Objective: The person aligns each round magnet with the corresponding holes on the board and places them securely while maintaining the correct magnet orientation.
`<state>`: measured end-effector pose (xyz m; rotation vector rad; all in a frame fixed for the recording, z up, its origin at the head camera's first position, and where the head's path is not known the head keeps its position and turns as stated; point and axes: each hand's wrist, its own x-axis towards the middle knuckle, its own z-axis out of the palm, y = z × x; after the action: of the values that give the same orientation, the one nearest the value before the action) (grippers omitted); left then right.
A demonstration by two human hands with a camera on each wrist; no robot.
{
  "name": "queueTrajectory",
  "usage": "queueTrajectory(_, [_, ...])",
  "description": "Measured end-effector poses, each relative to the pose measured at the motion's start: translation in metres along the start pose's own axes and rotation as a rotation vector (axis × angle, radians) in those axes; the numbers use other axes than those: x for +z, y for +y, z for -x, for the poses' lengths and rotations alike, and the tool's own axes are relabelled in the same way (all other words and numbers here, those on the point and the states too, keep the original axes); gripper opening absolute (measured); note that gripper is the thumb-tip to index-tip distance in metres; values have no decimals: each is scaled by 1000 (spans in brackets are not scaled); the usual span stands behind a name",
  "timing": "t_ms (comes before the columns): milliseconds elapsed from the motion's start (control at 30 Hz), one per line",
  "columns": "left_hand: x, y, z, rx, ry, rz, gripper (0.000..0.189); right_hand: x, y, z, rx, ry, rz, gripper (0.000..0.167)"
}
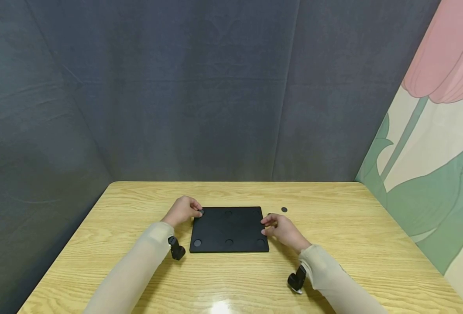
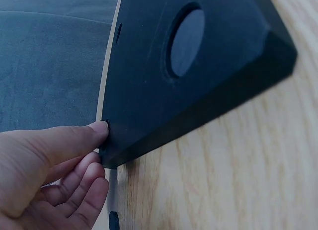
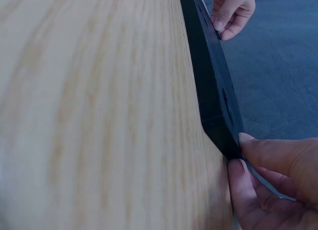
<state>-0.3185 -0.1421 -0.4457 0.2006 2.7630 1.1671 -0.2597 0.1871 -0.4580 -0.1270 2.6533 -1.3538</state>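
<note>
A flat black board [image 1: 228, 229] with round recesses lies on the wooden table. At its far left corner my left hand [image 1: 182, 210] pinches a small dark disc [image 1: 202, 212] between thumb and fingers, over the board. The thumb hides most of that disc in the left wrist view. My right hand [image 1: 281, 232] holds the board's right edge, one fingertip on the top face and another against the side, as the right wrist view shows. A grey disc [image 1: 197, 243] sits in the near left recess, seen large [image 2: 188, 42] in the left wrist view.
To the right of the board a loose dark disc [image 1: 284, 209] lies on the table [image 1: 231, 281]. Another disc [image 1: 269, 214] is partly hidden behind my right hand. One more dark disc [image 2: 114, 220] shows below my left fingers. A dark curtain [image 1: 200, 96] stands behind.
</note>
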Motion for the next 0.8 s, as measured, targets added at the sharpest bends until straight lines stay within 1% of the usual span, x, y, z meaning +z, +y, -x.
queueTrajectory(400, [0,1,1,5,-1,8,8,0,1,-1,-1,-1,-3,23])
queueTrajectory(800, [1,2,0,-18,2,-10,10,2,3,-3,5,3,-10,22])
